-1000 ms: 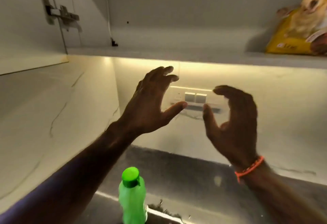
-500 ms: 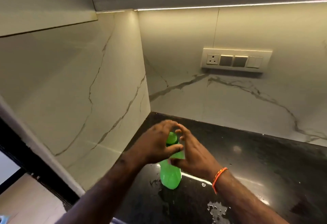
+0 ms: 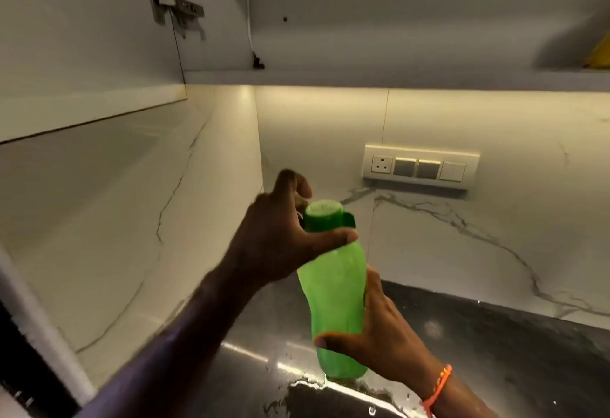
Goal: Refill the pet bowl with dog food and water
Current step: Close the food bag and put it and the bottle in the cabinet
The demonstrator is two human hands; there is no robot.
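A translucent green water bottle (image 3: 335, 298) with a darker green cap (image 3: 325, 214) is held up above the black counter (image 3: 495, 351). My right hand (image 3: 379, 341) grips its lower body from the right side. My left hand (image 3: 280, 239) curls round the neck, thumb just below the cap and fingers behind it. A yellow corner of the dog food bag (image 3: 599, 54) shows on the cabinet shelf at the upper right edge. No pet bowl is in view.
An open wall cabinet with a hinge (image 3: 175, 5) hangs overhead, its shelf edge (image 3: 396, 79) lit from below. A socket and switch plate (image 3: 419, 166) sits on the marble backsplash. Spilled water (image 3: 330, 394) glistens on the counter beneath the bottle.
Both hands dropped from in front of the wall to the bottle on the counter, took hold of it and lifted it. My view has tilted back up toward the cabinet.
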